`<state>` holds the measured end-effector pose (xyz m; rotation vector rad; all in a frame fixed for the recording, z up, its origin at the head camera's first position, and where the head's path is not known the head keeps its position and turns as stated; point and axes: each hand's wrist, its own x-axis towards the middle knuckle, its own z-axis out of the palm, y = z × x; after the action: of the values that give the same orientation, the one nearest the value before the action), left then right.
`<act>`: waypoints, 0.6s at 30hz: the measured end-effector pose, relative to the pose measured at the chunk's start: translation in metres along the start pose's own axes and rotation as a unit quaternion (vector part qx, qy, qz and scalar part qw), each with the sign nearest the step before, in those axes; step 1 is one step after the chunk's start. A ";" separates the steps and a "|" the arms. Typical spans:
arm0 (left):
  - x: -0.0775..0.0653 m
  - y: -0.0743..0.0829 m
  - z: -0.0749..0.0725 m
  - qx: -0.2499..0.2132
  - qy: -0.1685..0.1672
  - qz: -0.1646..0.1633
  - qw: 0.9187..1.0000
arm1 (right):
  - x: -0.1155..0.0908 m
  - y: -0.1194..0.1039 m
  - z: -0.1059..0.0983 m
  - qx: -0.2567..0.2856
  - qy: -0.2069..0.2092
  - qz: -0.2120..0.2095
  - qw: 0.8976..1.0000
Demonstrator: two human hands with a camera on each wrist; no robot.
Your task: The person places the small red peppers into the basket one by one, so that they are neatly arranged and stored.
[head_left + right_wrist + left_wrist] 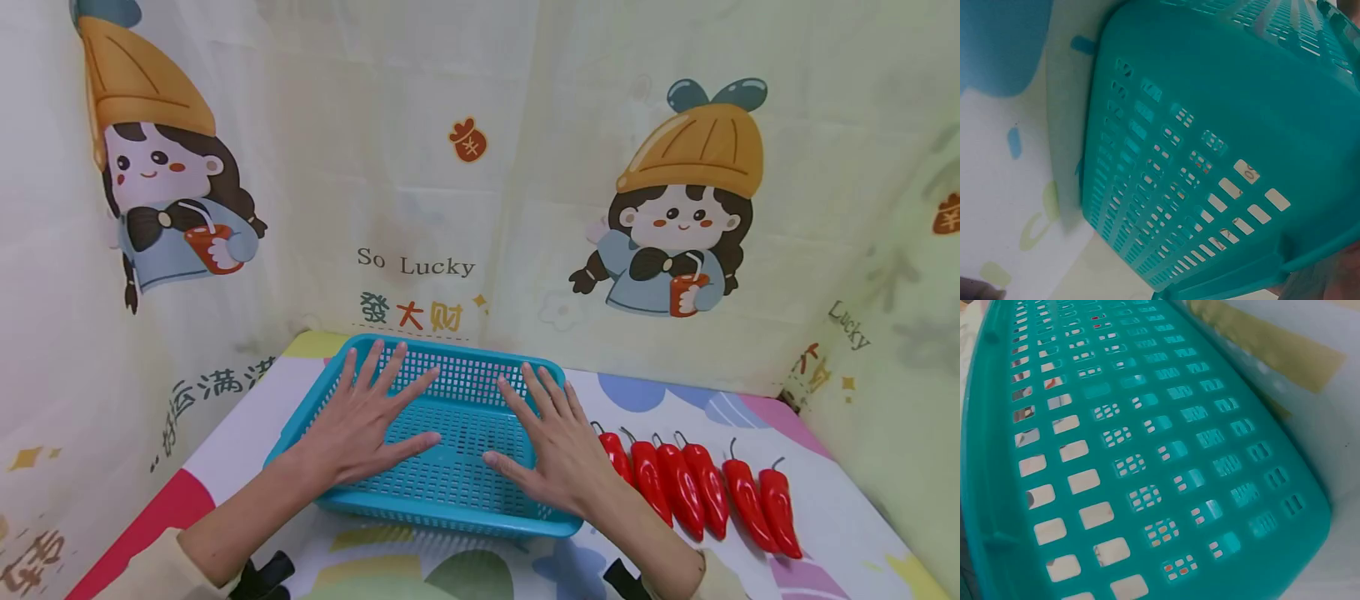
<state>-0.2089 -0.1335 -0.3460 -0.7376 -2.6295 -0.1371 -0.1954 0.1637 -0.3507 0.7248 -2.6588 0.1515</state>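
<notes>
A blue plastic basket with a slotted floor and sides stands on the table in the head view, with nothing lying in it. Over its left part my left hand is spread, palm down, fingers straight. My right hand spreads the same way over the right part, thumb pointing inward. Neither hand holds anything. The left wrist view is filled by the basket's perforated side; the right wrist view shows a corner of the basket close up.
Several red chili peppers lie in a row right of the basket, beside my right forearm. The table has a colourful printed cover. Pale printed curtains enclose it at the back and both sides.
</notes>
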 end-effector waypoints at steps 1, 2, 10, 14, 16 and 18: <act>0.000 0.000 -0.001 -0.005 -0.002 -0.001 1.000 | -0.001 0.001 0.000 0.001 0.000 0.001 1.000; 0.000 0.000 -0.001 -0.009 -0.004 -0.003 1.000 | -0.001 0.001 0.000 0.002 0.001 0.003 1.000; -0.013 -0.008 -0.013 -0.044 -0.006 -0.014 0.999 | -0.016 0.004 -0.005 0.023 0.011 0.023 0.999; -0.018 -0.013 -0.021 -0.069 0.006 -0.016 0.997 | -0.021 0.005 -0.011 0.047 0.014 0.040 0.998; -0.021 -0.016 -0.025 -0.081 0.012 -0.021 0.996 | -0.024 0.006 -0.015 0.060 0.014 0.052 0.997; -0.023 -0.020 -0.029 -0.093 0.015 -0.029 0.995 | -0.026 0.006 -0.020 0.074 0.014 0.064 0.995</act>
<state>-0.1910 -0.1668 -0.3282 -0.7120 -2.6346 -0.4114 -0.1716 0.1853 -0.3424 0.5927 -2.6886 0.3945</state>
